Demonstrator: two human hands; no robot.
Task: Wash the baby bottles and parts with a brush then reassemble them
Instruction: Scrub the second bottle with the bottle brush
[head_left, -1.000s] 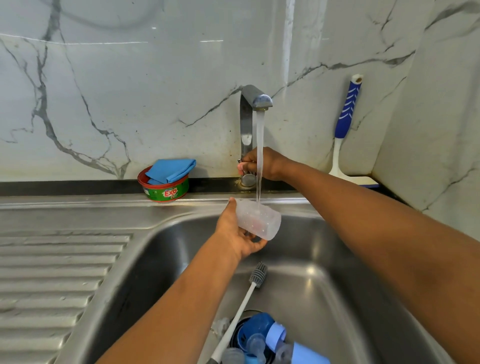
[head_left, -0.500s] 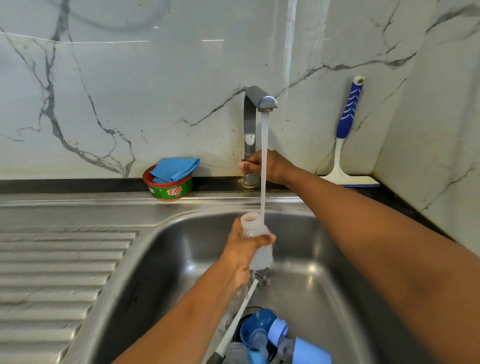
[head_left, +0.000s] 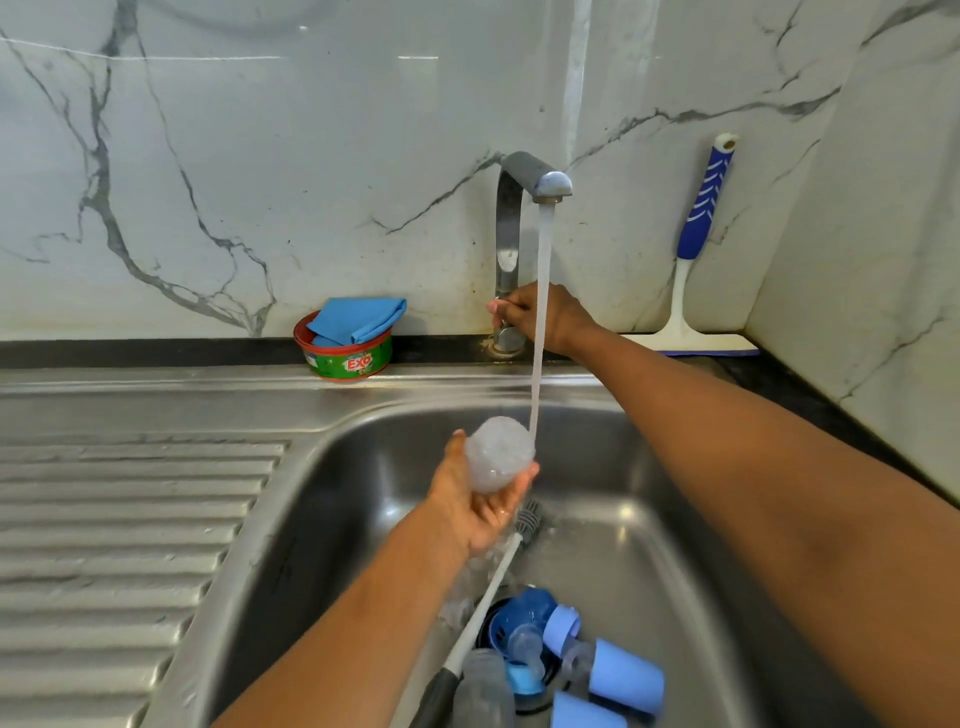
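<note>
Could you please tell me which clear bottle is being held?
The bottle in the left hand, at the water stream; the other bottle lies in the sink by the brush.

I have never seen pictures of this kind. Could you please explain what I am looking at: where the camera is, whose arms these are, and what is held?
There is no machine here. A person wears one camera on the head, so you see that person's own two arms from above. The left hand holds a clear bottle over a steel sink, right beside the water that falls from the tap. The right hand grips the tap near its base. In the sink lie a bottle brush with a white shaft and a heap of blue and clear bottle parts. Behind the sink stand a green soap tub with a blue cloth on top, and a squeegee with a blue handle that leans against the marble wall.
</note>
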